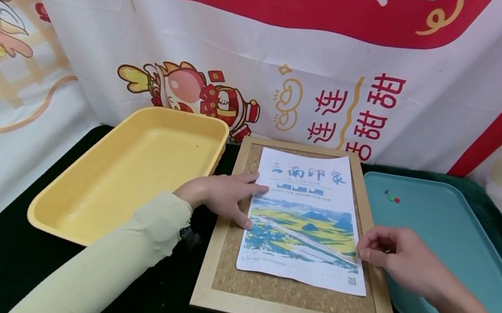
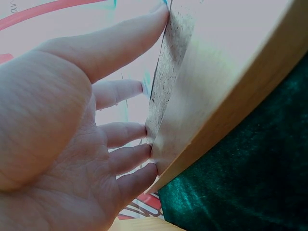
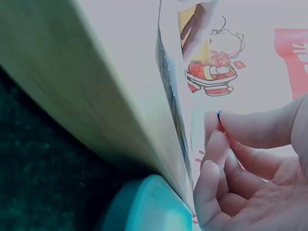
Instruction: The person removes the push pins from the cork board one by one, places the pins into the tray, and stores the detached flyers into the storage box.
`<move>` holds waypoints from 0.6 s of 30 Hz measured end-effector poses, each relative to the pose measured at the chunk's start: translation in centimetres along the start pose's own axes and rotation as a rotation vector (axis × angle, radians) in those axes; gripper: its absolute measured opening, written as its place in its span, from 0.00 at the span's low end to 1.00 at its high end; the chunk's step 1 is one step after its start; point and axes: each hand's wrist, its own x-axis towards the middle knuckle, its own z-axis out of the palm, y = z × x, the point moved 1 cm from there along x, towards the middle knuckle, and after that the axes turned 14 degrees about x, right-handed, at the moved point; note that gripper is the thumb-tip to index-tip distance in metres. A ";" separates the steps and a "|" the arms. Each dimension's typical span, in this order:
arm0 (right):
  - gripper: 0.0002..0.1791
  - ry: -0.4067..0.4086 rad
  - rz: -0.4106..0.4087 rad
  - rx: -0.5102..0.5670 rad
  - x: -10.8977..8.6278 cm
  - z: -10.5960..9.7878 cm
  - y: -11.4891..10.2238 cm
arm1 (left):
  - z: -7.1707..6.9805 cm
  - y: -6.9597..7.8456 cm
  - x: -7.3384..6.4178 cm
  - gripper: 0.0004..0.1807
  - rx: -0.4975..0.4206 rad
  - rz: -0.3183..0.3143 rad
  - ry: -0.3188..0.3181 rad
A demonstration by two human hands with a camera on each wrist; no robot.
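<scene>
A printed paper poster (image 1: 305, 220) with a blue and yellow landscape lies on a wood-framed cork board (image 1: 298, 294). My left hand (image 1: 225, 194) rests with spread fingers on the poster's left edge and the board. In the left wrist view, the fingers of that hand (image 2: 72, 125) are nearly straight. My right hand (image 1: 405, 256) is at the poster's right edge, low over the frame. Between its thumb and index finger it pinches a small blue push pin (image 3: 219, 117), mostly hidden by the fingertips.
A yellow tray (image 1: 80, 178) stands left of the board. On the right is a blue-green tray (image 1: 446, 231) with several tiny coloured pins (image 1: 392, 197) near its far left corner. Dark green cloth (image 1: 150, 294) covers the table, and a printed white curtain (image 1: 288, 47) hangs behind.
</scene>
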 end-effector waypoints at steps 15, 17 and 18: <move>0.17 0.169 0.021 0.059 1.0 -1.2 -0.2 | 0.0 0.0 0.1 0.50 -0.009 0.003 -0.007; 0.17 0.190 0.010 0.066 1.2 -1.5 -0.3 | 0.0 0.0 0.1 0.49 -0.008 0.001 -0.007; 0.18 0.200 0.006 0.070 1.3 -1.7 -0.4 | 0.0 0.0 0.2 0.49 -0.006 0.002 -0.005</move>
